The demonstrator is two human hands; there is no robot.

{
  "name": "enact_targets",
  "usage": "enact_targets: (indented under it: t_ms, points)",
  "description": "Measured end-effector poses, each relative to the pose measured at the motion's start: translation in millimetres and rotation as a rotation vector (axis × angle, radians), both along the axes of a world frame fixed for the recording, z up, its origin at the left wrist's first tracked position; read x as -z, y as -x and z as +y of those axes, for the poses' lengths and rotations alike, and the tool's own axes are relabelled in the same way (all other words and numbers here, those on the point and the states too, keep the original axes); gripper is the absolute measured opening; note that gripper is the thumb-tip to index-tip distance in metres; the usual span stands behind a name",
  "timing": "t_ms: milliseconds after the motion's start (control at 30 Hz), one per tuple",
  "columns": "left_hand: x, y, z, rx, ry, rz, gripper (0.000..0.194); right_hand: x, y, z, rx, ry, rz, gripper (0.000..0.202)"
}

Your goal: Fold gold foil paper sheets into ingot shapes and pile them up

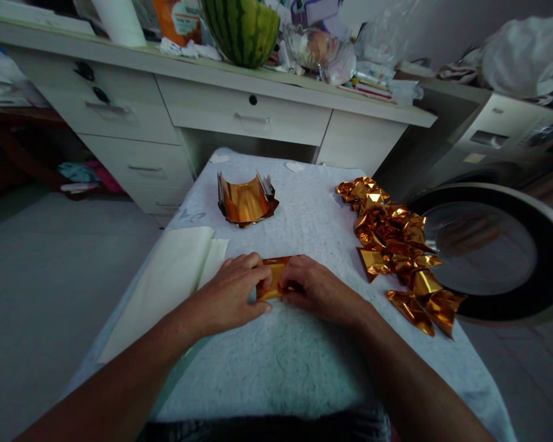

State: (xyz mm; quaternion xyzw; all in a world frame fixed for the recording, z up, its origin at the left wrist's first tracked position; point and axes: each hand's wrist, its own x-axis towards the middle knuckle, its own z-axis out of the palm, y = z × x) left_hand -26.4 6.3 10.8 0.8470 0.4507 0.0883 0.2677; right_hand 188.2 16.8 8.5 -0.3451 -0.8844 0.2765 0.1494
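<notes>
Grip narrow: left hand (243,285) and right hand (319,287) pinching gold foil (275,275) over the tabletop (299,212); uneven finger pressure could crease or tear it.

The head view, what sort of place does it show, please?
Most likely a room in someone's home: a washing machine with its round door open stands on the right, and a watermelon sits on a counter above white drawers.
</notes>
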Motion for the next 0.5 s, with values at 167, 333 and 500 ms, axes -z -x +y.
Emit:
enact_targets:
  t_ms: [167, 333, 500]
  points:
    - [0.8, -4.2, -1.4, 0.046, -0.03, -0.058, 0.009, -1.5, 0.0, -0.3, 0.003, -0.016, 0.014, 0.009]
    - [3.6, -6.8, -0.4, 0.103, -0.065, -0.067, 0.004, -0.5, 1.1, -3.3, 0.021, -0.032, 0.003, 0.002]
    - [5.8, -3.4, -1.2, 0.088, -0.025, -0.081, 0.005, 0.6, 1.2, -3.9, 0.028, -0.053, -0.014, 0.004]
